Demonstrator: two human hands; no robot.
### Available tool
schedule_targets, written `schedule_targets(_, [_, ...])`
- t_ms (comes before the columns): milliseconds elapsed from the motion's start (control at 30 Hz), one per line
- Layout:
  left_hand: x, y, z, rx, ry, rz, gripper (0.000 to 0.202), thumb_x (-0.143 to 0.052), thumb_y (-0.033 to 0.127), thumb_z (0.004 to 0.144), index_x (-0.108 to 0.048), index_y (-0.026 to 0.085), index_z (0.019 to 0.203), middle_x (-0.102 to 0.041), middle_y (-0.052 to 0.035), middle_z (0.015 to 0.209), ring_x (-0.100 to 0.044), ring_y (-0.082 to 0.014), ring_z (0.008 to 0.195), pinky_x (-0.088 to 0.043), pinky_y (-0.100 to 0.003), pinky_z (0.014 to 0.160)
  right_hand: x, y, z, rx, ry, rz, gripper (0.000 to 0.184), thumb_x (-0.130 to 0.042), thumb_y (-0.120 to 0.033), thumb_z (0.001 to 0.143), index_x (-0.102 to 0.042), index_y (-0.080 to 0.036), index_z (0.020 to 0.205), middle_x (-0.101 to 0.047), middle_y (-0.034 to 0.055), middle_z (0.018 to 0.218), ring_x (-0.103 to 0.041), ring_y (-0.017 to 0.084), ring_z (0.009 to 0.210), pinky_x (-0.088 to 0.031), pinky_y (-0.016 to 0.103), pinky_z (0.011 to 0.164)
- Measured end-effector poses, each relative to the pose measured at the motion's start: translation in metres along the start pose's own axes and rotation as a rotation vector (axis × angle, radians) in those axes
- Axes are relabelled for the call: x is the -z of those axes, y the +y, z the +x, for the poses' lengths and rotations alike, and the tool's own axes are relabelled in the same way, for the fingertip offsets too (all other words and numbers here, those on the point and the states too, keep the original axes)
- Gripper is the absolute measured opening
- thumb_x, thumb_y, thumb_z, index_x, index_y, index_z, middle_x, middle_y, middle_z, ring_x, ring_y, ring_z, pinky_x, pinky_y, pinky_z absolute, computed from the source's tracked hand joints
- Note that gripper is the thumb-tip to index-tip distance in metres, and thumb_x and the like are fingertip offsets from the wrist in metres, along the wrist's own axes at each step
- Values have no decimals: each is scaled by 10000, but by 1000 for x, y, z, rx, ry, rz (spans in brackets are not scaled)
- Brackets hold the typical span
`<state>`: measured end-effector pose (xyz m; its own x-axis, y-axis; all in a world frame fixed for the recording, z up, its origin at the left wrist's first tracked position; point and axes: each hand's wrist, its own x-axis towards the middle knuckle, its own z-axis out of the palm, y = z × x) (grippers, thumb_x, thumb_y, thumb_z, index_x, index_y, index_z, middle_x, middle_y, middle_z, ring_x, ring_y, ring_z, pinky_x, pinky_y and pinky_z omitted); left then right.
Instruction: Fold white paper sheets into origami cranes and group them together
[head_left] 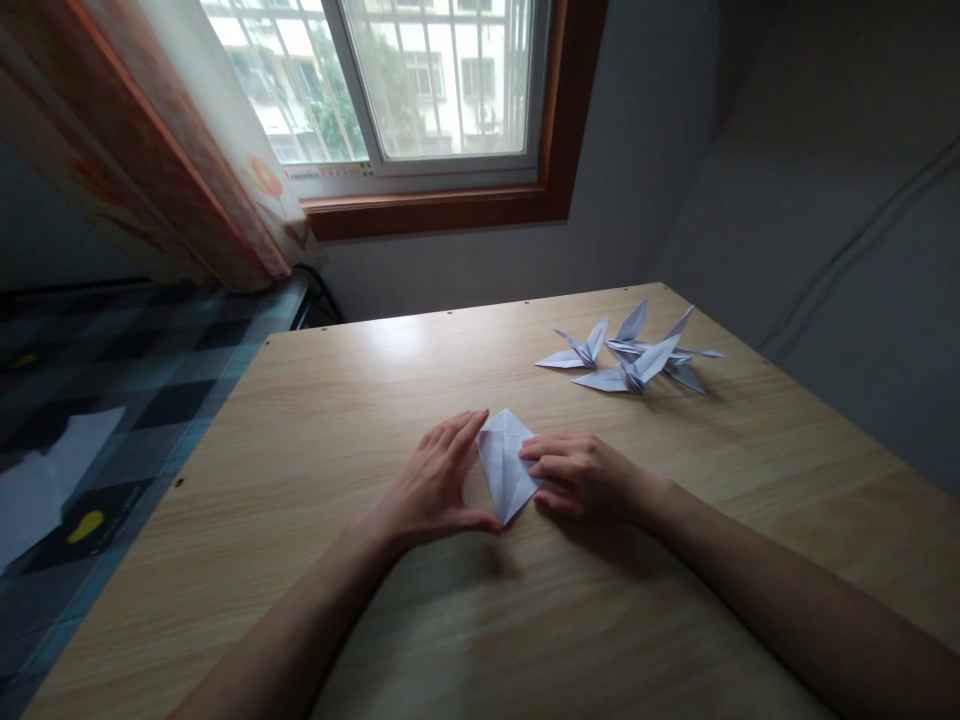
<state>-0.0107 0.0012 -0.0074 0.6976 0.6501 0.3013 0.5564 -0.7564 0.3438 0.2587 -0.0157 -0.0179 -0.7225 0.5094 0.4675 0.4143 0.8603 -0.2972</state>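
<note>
A white sheet of paper folded into a kite shape (504, 462) lies on the wooden table between my two hands. My left hand (442, 478) is beside it, thumb and fingers spread wide; the fingertips are at its upper left corner and the thumb tip is by its lower point. From the other side, my right hand (576, 474) has its bent fingers on the paper's right edge, with the thumb lower down near that edge. The right fingers cover part of that side.
Several folded white paper cranes (634, 365) stand at the table's (360, 400) back right. To the left, a checked cloth (187, 350) carries loose white paper (82, 450). Beyond the table are a barred window (442, 90) and an orange-patterned curtain (180, 150).
</note>
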Motion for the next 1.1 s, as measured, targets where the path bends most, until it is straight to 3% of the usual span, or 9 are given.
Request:
schedule_targets(100, [1, -1, -1, -6, -4, -32, 1218, -738, 699, 619, -120, 204, 1544, -465, -207, 1436, -443, -371, 1310, -358, -526, 1076, -2, 2, 0, -7, 14, 14, 83, -622, -247, 857, -653, -176, 828, -713, 127, 1145, -683, 237, 1067, -557, 351, 935])
schedule_targets(200, [3, -2, -2, 22, 51, -141, 1147, -765, 661, 620, -219, 198, 1516, -635, -137, 1188, -586, -296, 1103, -439, -460, 988, -2, 5, 0, 19, 23, 10, 118, -595, -256, 901, -647, -170, 840, -722, 125, 1115, -692, 221, 1044, -557, 340, 937])
schedule_targets(300, [5, -3, -1, 52, 96, -221, 846, -692, 658, 717, -454, 179, 1372, -665, -68, 964, -630, -227, 894, -483, -395, 880, -1, 8, 0, 46, 17, -28, 152, -578, -283, 923, -643, -170, 845, -728, 116, 1092, -696, 216, 1029, -554, 345, 938])
schedule_targets(367, [5, -2, 1, 45, 77, -207, 633, -653, 630, 775, -583, 172, 1206, -664, -56, 892, -632, -218, 865, -483, -379, 851, 1, 10, -1, 58, 11, -68, 182, -591, -328, 917, -642, -172, 838, -730, 109, 1082, -694, 223, 1022, -554, 357, 929])
schedule_targets(467, [2, 0, 3, 2, 48, -84, 535, -680, 608, 763, -649, 171, 1071, -671, -86, 937, -626, -248, 931, -467, -405, 868, 4, 10, -1, 79, -1, -134, 177, -598, -336, 912, -646, -172, 863, -735, 98, 1029, -695, 216, 975, -553, 357, 897])
schedule_targets(667, [-2, 4, 2, -48, 2, 105, 546, -674, 624, 757, -660, 197, 1096, -655, -112, 1026, -620, -266, 949, -454, -439, 876, 9, 5, -1, 83, -52, -278, 116, -524, -175, 918, -639, -175, 932, -717, 92, 941, -670, 165, 827, -536, 288, 772])
schedule_targets(833, [-1, 7, 3, -45, 1, 131, 420, -624, 581, 824, -642, 201, 1001, -628, -126, 1263, -601, -272, 1056, -441, -434, 898, 10, 4, 0, 94, -113, -322, 153, -482, -131, 935, -623, -170, 889, -692, 79, 871, -642, 152, 780, -506, 257, 718])
schedule_targets(1000, [1, 7, 3, -45, -28, 90, 427, -601, 601, 833, -611, 209, 1001, -662, -94, 1224, -592, -263, 1046, -427, -426, 905, 11, 2, 2, 90, -112, -365, 194, -461, -98, 940, -602, -167, 825, -657, 60, 792, -601, 147, 732, -472, 248, 674])
schedule_targets(1100, [1, 8, 4, -54, -11, 89, 517, -585, 635, 824, -575, 200, 1102, -659, -115, 1203, -592, -273, 1028, -434, -432, 895, 11, 1, 4, 94, -24, -402, 205, -469, -93, 932, -572, -166, 770, -645, 56, 754, -571, 157, 686, -454, 265, 647])
